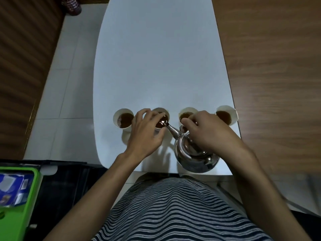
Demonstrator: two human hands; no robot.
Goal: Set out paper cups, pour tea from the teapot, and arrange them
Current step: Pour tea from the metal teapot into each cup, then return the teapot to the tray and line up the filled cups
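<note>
Several white paper cups stand in a row near the front of the white table, all with brown tea in them. My left hand grips the second cup from the left. My right hand holds the handle of a shiny steel teapot, which is tilted with its spout over that cup, tea running in. The far-left cup stands free. The third cup is partly hidden behind my right hand. The far-right cup sits at the table's right edge.
A green tray with blue packets lies at the lower left on a dark surface. Wooden floor runs along the right, pale tiles on the left. A patterned object sits at the far top left. My striped shirt fills the bottom.
</note>
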